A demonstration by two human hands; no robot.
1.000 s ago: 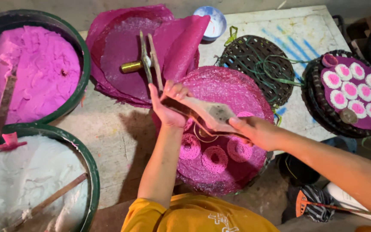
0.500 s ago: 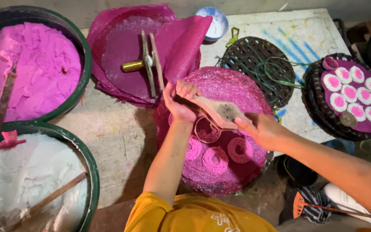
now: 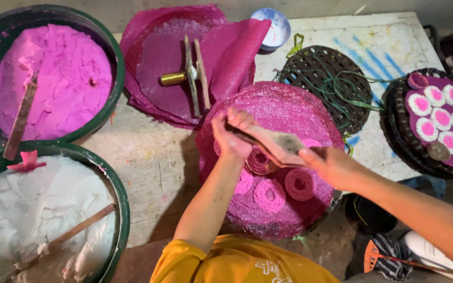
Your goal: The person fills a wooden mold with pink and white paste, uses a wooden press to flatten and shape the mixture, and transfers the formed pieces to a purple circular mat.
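Pink rings shaped over a mesh-lined tray.
Left hand and right hand both clasping a flat wooden scraper above pink rings; far left, basin of pink dough; near left, basin of white dough.

Pale, stained desk w/ blue streaks at far right. On it: pink dough tub far left, white dough tub near left, pink mats at back, small bowl behind, pink mesh tray centre, dark basket beside it, round tray at right edge.
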